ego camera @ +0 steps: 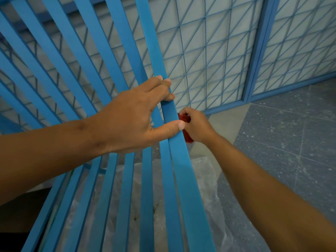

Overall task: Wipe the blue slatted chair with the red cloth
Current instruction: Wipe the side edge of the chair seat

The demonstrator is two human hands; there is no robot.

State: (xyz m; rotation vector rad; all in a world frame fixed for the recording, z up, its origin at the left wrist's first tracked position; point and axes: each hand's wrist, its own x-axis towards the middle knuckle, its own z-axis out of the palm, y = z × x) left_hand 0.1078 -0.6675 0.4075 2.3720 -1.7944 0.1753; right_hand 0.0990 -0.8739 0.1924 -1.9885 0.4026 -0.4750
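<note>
Now the right hand (pixel 197 127) grips the red cloth (pixel 187 135) against the blue slatted chair's (pixel 183 170) outermost slat, which the left hand (pixel 131 115) holds with curled fingers; the other slats seem still unwiped.

Blue slatted chair (pixel 116 57): flat, evenly painted blue slats run in parallel with open gaps between them, fanning from upper left toward the lower centre. They fill the left and centre of the view. The paint looks matt, with faint pale dusting on the lower slats. The outermost slat on the right runs from top centre down to the bottom edge.

Red cloth (pixel 185 128): bunched into a small wad, mostly hidden. It sits against the right-hand edge of the outermost slat, about halfway along the slat's visible length. Only two small red patches show; its full size and fold cannot be judged.
</note>
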